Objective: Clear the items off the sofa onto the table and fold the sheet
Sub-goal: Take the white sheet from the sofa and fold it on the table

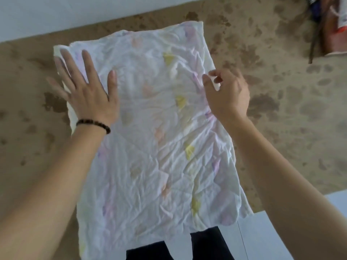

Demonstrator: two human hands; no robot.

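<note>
A crumpled white sheet [155,143] with faint pink, yellow and purple marks lies folded into a long rectangle on the brown mottled sofa seat [281,119]. Its near end hangs over the seat's front edge. My left hand [88,91], with a dark bead bracelet on the wrist, rests flat with fingers spread on the sheet's far left corner. At the sheet's right edge, my right hand [225,94] pinches a small bit of the fabric between thumb and fingers.
A pale wall or sofa back [56,14] runs along the top left. A red-and-white packet with dark straps [330,29] lies at the top right of the seat. Light floor [272,237] and my dark trouser legs [206,244] show at the bottom.
</note>
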